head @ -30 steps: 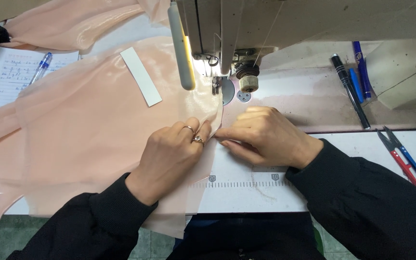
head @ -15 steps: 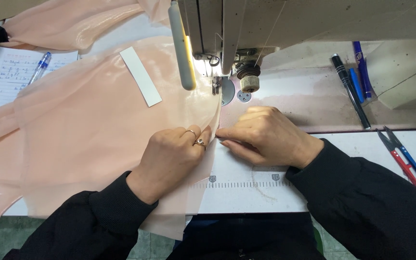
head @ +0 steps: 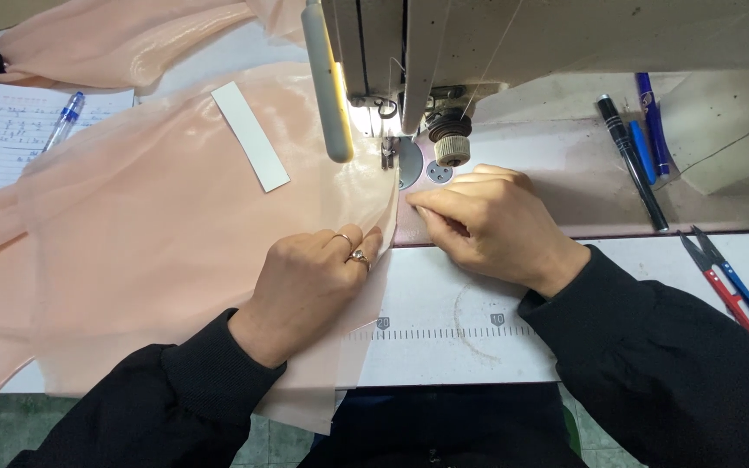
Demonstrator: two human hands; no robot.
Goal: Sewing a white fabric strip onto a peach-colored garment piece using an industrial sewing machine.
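We see the left hand point(head: 309, 290) lying flat, fingers together, pressing the sheer peach fabric point(head: 158, 225) onto the table point(head: 444, 338). The right hand point(head: 487, 221) sits just beside it, its fingertips point(head: 418, 201) pinched together on the fabric's edge right in front of the presser foot point(head: 389, 156) of the sewing machine point(head: 409, 52). The cloth spreads out to the left across the table, with its right edge running up under the needle area and a tail hanging over the near edge.

A white rectangular strip point(head: 250, 136) rests on the fabric, well apart from both hands. Farther left lie a lined notebook point(head: 2, 139) and a blue pen point(head: 64, 120). To the right of the machine lie a black pen point(head: 633, 162) and two blue pens point(head: 652, 126), and red-and-blue thread snips point(head: 734, 286) sit near the right sleeve.

What worries us most is how close the right fingertips are to the foot — if the machine runs while they hold there, they could be caught. The fabric looks thin and slippery, so uneven pressure between the two hands could let the edge skew or pucker. The overhanging tail could also drag the cloth off line.
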